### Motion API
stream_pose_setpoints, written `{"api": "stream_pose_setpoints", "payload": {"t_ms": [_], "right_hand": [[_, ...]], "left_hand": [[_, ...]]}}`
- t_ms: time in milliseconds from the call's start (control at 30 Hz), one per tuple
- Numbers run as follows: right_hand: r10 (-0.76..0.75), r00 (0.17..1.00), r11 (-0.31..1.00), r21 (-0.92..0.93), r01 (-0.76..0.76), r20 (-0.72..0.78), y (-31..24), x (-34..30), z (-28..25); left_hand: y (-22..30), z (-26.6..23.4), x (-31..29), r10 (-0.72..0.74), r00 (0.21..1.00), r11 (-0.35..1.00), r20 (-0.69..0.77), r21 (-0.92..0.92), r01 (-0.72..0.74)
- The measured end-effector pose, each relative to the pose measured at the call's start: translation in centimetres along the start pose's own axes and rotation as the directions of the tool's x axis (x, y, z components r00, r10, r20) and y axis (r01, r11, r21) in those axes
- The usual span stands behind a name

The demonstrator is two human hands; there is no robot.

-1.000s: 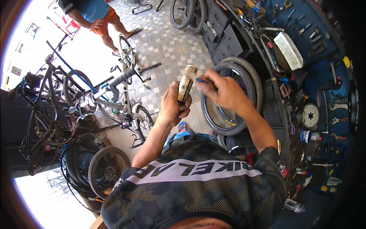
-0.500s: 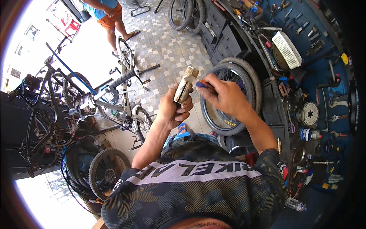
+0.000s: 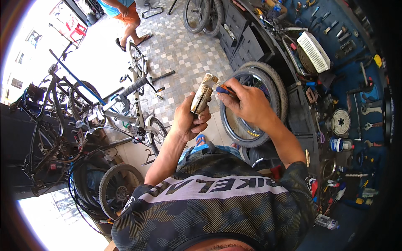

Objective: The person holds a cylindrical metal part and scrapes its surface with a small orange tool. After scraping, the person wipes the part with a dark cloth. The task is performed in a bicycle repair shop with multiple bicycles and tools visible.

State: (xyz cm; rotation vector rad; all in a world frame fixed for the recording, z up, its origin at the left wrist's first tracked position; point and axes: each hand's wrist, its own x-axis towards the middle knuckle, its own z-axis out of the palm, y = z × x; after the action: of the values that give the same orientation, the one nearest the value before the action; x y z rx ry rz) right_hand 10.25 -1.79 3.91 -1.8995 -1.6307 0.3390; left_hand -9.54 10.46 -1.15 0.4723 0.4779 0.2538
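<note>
My left hand [image 3: 189, 116] is wrapped round a worn, cream-coloured block [image 3: 202, 97] with brown stains and a dark slot along its side. The block is tilted, its upper end sticking out above my fingers. In my right hand [image 3: 248, 103] is a small hand tool [image 3: 224, 90] with an orange and dark blue handle, pinched between thumb and fingers. A pale, flat tip points left from it to the block's upper end and seems to touch it. My fingers hide part of the handle, so the tool's exact kind is unclear.
Bicycle wheels [image 3: 256, 138] lean against dark drawers on the right. Beyond them, a workbench holds a white basket [image 3: 314, 52], a chainring [image 3: 341, 123] and several tools. A silver bicycle [image 3: 138, 104] and a dark frame [image 3: 48, 125] stand at left. A person in orange shorts [image 3: 127, 16] is farther off.
My right hand has turned slightly, and the tool's pale tip now shows against the block's upper end. My left hand stays nearly still. The other person's legs have shifted.
</note>
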Motion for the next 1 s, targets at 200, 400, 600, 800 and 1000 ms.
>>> {"api": "stream_pose_setpoints", "payload": {"t_ms": [200, 400, 600, 800, 1000], "right_hand": [[-0.088, 0.996, 0.996, -0.018, 0.087, -0.023, -0.3, -0.3, 0.9], [-0.028, 0.999, 0.999, 0.047, 0.027, 0.032, 0.0, 0.1, 0.6], [0.163, 0.985, 0.984, -0.057, -0.166, -0.061, 2.4, 1.7, -1.0], [0.102, 0.99, 0.985, 0.15, -0.087, -0.098, 3.1, 0.7, -1.7], [-0.075, 0.986, 0.987, 0.133, 0.095, -0.148, 2.1, 0.2, -1.2]], "left_hand": [[0.0, 0.0, 0.2, -0.016, 0.999, 1.0, -0.033, -0.022, 0.015], [0.1, 0.0, 0.2, -0.022, 1.0, 0.999, -0.017, -0.024, 0.021], [0.2, -0.3, 0.4, -0.019, 1.0, 1.0, 0.022, -0.011, 0.019], [-0.1, -1.0, 0.5, 0.008, 0.987, 1.0, 0.163, -0.019, -0.005], [0.3, -0.5, 1.4, 0.009, 0.993, 0.999, 0.116, 0.04, -0.014]]}}
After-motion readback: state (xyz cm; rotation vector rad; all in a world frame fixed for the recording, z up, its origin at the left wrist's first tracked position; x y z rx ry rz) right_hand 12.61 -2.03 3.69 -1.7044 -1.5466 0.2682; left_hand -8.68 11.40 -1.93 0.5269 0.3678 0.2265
